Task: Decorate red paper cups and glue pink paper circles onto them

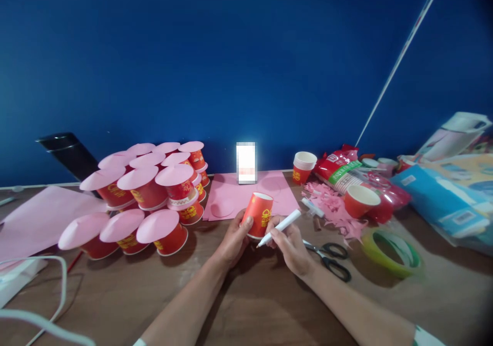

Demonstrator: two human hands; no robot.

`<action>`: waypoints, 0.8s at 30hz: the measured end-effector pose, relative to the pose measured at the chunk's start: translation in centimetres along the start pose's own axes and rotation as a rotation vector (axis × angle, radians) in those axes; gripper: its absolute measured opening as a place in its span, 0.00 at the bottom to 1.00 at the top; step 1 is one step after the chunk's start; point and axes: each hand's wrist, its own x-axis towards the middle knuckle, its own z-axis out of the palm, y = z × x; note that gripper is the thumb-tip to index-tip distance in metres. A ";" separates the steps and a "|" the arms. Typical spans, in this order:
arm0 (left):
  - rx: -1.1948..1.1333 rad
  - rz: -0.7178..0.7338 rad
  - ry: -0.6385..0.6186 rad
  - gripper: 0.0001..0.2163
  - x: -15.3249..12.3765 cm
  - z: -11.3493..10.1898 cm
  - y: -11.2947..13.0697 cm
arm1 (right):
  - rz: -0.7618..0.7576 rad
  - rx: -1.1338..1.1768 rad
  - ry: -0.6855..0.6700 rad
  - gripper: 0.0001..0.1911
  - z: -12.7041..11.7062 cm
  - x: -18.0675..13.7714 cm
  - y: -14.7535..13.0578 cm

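My left hand [234, 238] is wrapped round a red paper cup [259, 215] with yellow lettering. The cup is upside down, a little tilted, above the table in front of me. Between the fingers of my right hand [290, 243] is a white marker pen [280, 227], slanting down to the left. Its tip points just below the cup's rim; whether it touches the cup I cannot tell. Behind the cup lie pink paper sheets [275, 187], one with a round outline on it.
Several stacked red cups with pink paper cone tops [157, 233] stand at left. Scissors [327, 258], green tape [393, 253], pink scraps [327, 202], an open cup [362, 201] and a cup stack [304, 166] lie right. A bright phone [246, 164] leans on the blue wall [246, 69].
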 end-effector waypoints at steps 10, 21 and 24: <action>0.037 0.042 0.013 0.15 0.1 0.4 0.3 | 0.026 -0.044 -0.012 0.14 0.1 0.0 -0.3; -0.079 -0.027 0.066 0.20 0.5 0.0 0.3 | 0.019 -0.038 0.064 0.13 -0.4 0.1 0.7; -0.093 -0.017 0.130 0.19 0.7 -0.2 0.2 | -0.034 -0.060 0.136 0.12 -0.5 0.2 1.1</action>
